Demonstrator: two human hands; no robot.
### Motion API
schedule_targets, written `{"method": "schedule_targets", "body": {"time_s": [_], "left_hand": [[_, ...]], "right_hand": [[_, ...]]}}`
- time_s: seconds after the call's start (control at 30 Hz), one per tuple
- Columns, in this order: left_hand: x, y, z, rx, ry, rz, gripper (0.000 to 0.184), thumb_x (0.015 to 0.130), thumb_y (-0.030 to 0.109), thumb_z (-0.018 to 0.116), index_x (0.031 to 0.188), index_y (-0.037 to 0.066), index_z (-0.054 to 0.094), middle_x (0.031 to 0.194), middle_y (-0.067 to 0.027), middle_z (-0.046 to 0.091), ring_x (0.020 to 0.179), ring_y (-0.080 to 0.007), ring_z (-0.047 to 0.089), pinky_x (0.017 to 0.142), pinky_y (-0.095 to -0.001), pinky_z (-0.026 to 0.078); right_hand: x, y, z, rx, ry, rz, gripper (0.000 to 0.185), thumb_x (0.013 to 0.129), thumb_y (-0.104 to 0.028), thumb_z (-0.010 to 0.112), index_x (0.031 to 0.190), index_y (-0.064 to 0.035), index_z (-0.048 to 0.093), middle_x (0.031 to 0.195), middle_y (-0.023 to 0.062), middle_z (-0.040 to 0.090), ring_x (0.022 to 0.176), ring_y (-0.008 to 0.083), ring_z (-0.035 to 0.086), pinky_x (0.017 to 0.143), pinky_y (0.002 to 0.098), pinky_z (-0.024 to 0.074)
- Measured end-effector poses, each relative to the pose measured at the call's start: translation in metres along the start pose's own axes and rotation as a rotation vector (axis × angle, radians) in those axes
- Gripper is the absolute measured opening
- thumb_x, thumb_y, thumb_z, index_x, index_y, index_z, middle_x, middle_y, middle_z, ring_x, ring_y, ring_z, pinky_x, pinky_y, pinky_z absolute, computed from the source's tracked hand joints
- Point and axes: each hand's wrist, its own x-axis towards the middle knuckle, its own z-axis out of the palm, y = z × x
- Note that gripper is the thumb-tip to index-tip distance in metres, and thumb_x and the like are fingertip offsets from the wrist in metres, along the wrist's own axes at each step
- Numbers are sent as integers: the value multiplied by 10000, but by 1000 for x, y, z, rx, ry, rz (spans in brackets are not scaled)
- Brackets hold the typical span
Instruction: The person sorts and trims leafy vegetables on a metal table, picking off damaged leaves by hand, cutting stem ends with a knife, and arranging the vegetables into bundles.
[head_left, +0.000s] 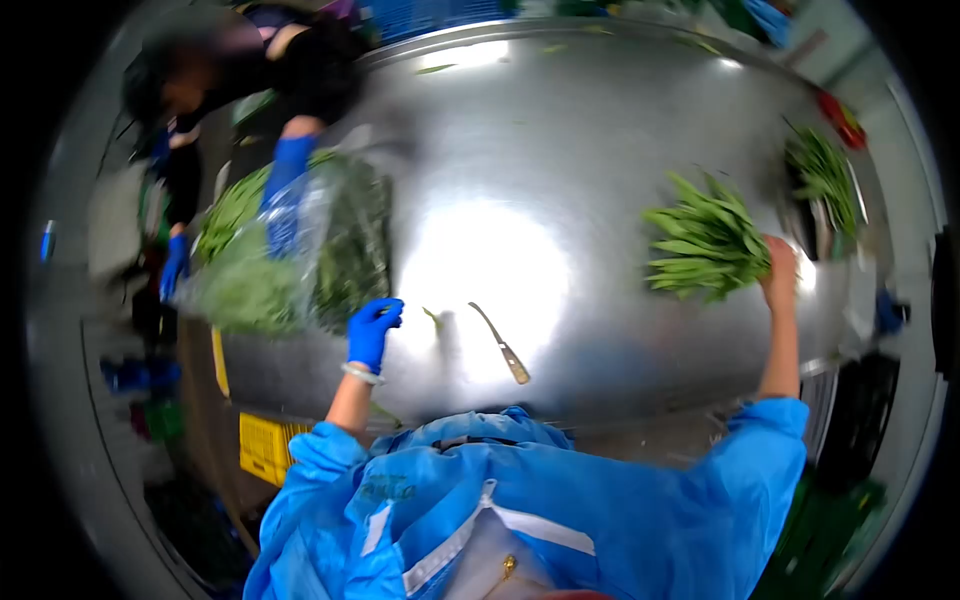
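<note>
while our right hand (779, 268) has its fingers closed around the stem end of a bunch of leafy greens (705, 240), the leaves fan out over the right side of the steel table (610, 110), pointing in toward the middle. we'd guess it's a pretty light bundle, soft and floppy at the leaf end and a bit firmer down at the stems, so the stem end is honestly the spot to hold. squeeze the leaves and they'd probably bruise or tear, and if they're damp the stems could slide on each other, so snug but not crushing imo. our left hand (369, 335) is in a blue glove, just beside the clear plastic bag (345, 235) with more greens in it. those fingers look bent, but it's too blurry for us to tell if they're pinching anything. between our hands there's a curved knife (513, 364) lying flat, nobody touching it, with a small green scrap (431, 318) near it. another bundle of greens (826, 180) sits past our right hand, and a co-worker's gloved hand (284, 205) is over at the bag.
</note>
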Motion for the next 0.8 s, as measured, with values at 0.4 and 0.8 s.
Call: {"method": "schedule_targets", "body": {"time_s": [0.4,0.8], "left_hand": [[-81,-113,-149,855,97,3,177,862,140,619,996,76,716,925,-143,689,772,-297,659,717,-368,522],[-141,-148,-221,796,337,330,265,804,312,640,943,92,688,944,-158,665,845,-353,625,746,-434,499]], "right_hand": [[-51,-364,74,576,-681,217,570,769,-290,743,1220,-22,521,1150,193,580,1030,351,581,857,418,482],[-83,-474,100,449,-757,172,336,785,-265,682,1031,-48,608,840,160,682,811,354,658,725,438,513]]}}
